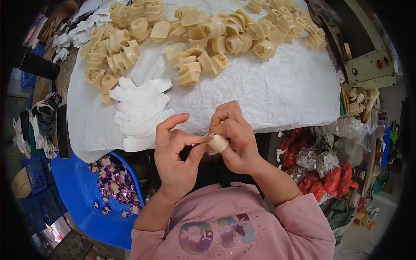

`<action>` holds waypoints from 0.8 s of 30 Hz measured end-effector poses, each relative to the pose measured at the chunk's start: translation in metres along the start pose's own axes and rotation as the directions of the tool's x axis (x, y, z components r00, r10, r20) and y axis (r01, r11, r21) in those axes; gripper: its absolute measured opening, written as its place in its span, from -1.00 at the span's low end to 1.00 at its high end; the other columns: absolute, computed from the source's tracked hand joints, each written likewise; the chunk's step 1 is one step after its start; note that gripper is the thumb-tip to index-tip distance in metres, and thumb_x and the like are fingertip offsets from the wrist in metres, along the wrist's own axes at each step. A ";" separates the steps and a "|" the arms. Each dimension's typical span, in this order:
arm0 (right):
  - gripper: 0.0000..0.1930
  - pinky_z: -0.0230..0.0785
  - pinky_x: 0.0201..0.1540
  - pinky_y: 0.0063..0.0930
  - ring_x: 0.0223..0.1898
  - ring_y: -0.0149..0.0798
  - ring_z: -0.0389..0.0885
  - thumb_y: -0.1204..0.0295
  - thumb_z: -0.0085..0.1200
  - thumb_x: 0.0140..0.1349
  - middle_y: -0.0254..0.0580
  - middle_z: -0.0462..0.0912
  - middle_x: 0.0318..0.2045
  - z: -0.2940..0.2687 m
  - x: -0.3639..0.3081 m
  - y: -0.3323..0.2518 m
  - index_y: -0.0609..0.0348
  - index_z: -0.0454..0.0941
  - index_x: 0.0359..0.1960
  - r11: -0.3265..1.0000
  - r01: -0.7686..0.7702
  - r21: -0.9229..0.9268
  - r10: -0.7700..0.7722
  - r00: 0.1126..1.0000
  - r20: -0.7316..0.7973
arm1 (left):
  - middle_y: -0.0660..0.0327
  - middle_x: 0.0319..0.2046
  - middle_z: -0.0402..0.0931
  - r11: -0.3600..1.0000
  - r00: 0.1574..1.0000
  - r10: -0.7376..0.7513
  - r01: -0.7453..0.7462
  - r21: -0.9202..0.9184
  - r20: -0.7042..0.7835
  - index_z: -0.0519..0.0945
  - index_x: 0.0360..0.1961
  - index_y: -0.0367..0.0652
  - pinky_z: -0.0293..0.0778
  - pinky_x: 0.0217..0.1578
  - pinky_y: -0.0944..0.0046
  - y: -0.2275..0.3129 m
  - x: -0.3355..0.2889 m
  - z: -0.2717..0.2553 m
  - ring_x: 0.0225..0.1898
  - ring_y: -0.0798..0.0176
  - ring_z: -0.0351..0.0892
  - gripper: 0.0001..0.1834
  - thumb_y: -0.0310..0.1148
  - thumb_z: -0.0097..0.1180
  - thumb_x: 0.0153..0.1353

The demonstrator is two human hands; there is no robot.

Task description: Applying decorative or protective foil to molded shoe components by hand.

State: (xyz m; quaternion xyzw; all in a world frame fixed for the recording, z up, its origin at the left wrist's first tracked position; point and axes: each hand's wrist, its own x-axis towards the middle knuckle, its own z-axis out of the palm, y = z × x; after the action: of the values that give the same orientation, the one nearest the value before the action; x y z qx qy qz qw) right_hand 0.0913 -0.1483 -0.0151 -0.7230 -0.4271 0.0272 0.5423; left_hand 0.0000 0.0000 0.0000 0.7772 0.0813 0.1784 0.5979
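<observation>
Just off the table's near edge, I hold a small beige piece [218, 143], which looks like a shoe heel, between both hands. My left hand [177, 149] pinches its left end with thumb and index finger, where a bit of shiny purple shows. My right hand [236, 141] is curled around its right side, thumb below and fingers above. Part of the piece is hidden by the fingers. Beyond my left hand, a fanned stack of white cut pieces [141, 110] lies on the table. Many similar beige heels [203, 32] are heaped at the far side, with hollow ends showing on some.
A white woven sheet [277, 91] covers the table. At lower left, a blue plastic tub [78, 190] holds shiny purple and beige pieces [116, 186]. Red and clear plastic bags [331, 184] crowd the right. A pale machine box [370, 67] with knobs stands at far right.
</observation>
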 end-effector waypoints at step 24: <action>-0.50 0.37 -0.16 -0.33 -0.18 -0.12 0.42 0.52 0.29 -0.06 -0.22 0.51 -0.15 -0.001 0.006 -0.010 0.08 0.48 0.00 0.993 0.073 0.089 -0.077 0.996 0.042 | 0.11 -0.11 0.37 0.751 0.907 -0.181 0.378 -0.542 0.381 0.03 0.28 -0.31 0.34 -0.13 0.37 -0.009 -0.006 0.007 -0.16 0.34 0.41 -0.44 -0.29 -0.27 0.31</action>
State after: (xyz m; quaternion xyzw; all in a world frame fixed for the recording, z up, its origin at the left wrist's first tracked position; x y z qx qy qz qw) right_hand 0.0895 -0.1452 -0.0038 -0.6813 -0.4645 0.0420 0.5642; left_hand -0.0023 -0.0064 -0.0113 0.5418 0.0436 -0.0196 0.8391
